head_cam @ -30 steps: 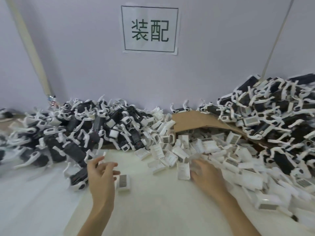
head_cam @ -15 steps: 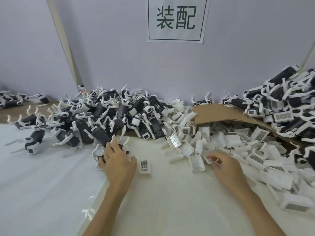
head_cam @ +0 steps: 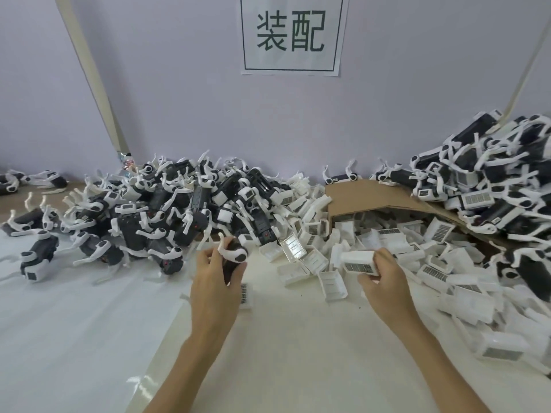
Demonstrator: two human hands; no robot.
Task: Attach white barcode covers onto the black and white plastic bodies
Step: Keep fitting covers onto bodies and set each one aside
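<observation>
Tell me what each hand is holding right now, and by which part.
Left hand grips a black and white plastic body around its dark middle. Right hand pinches a white barcode cover by its right end.

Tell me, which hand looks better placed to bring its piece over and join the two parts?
Probably the right hand: its grip holds the small white barcode cover clear of the pile. The left hand wraps the bulkier black and white body, better kept steady.

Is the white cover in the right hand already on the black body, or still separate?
Separate. The right hand holds the cover apart from the body in the left hand.
</observation>
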